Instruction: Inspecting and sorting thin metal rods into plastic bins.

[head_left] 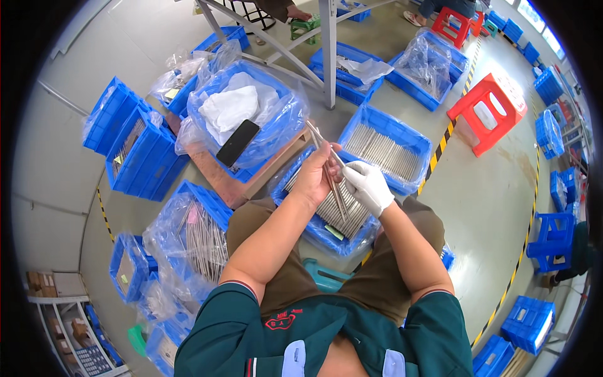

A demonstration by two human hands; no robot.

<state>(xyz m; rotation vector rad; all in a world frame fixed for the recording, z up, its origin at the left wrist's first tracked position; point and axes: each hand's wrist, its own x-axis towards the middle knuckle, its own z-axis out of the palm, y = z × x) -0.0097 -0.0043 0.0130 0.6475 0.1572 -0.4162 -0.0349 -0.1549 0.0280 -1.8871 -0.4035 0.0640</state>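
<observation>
My bare left hand (313,174) is closed around several thin metal rods (340,204), which slant down below the fingers. My right hand (369,187), in a white glove, pinches one rod (321,139) whose far end points up and to the left, past my left fingers. Both hands are over a plastic-lined blue crate (342,248) between my knees. Similar rods (358,218) lie side by side in it, with a small yellow-green tag (333,232) near its front. Just beyond my right hand, another blue crate (422,143) holds a row of rods (383,152).
A lined blue crate (292,129) with white cloth (231,105) and a black phone (238,142) stands on a wooden pallet (217,178), ahead left. Bagged rods (204,242) are by my left knee. A metal table leg (329,56) rises ahead; a red stool (488,113) stands right.
</observation>
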